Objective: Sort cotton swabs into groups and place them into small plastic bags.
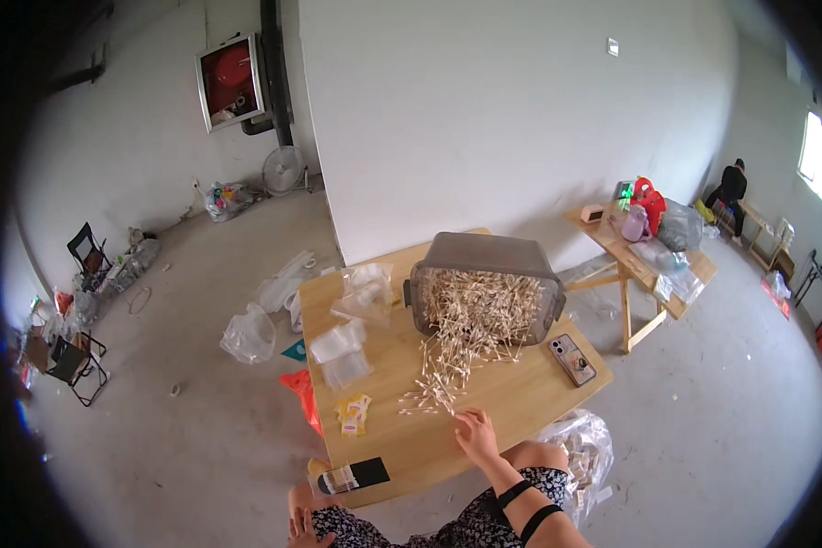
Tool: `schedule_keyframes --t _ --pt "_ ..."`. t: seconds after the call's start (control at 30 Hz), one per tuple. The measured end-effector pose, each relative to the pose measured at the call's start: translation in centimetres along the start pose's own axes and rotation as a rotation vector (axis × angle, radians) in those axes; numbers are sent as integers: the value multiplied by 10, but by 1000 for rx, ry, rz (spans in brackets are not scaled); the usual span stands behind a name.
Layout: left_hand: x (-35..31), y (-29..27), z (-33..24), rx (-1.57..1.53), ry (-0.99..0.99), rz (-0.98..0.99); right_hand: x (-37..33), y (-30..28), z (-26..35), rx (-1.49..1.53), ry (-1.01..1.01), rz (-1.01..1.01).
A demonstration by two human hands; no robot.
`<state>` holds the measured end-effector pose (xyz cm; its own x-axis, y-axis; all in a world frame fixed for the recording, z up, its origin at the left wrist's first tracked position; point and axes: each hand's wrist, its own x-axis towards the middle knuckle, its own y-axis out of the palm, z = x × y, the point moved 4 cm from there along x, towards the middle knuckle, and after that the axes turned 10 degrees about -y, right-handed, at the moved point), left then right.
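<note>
A grey translucent plastic bin (498,248) lies tipped on its side on the wooden table (511,402). Cotton swabs (479,315) fill its mouth and spill toward me in a loose heap. At the near tip of that heap is my right hand (477,438), its fingers stretched out and slightly bent beside the last swabs. I make out no swab held in it. My left hand (309,532) rests on my thigh at the lower edge, fingers apart and holding nothing.
Clear plastic bags (340,352), yellow-white packets (353,414) and a black-ended pouch (356,477) line the table's left side. A phone (572,360) lies at right. Beside my leg stands a filled clear bag (584,452). A second table (626,256) holds assorted items; a person (731,194) is farther back.
</note>
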<state>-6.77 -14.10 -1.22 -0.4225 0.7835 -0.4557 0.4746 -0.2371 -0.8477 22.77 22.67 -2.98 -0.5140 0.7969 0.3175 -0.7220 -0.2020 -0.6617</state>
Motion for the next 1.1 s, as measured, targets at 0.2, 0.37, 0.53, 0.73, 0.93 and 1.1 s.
schedule_keyframes --t 0.2,0.37,0.53,0.73,0.93,1.1 --pt "35 -95 -135 111 137 103 17 -2 1 -120 48 -127" --pt "128 -77 -239 0 470 -260 48 6 -5 -223 81 -72" --pt "209 -55 -279 116 414 -351 77 13 -12 -270 131 -10" --pt "249 -46 -276 59 441 -404 98 22 -6 -317 78 -1" --pt "220 -22 -259 -115 554 -388 99 27 5 -276 -17 -53" --pt "198 -12 -248 -173 584 -406 74 45 24 -126 -150 34"
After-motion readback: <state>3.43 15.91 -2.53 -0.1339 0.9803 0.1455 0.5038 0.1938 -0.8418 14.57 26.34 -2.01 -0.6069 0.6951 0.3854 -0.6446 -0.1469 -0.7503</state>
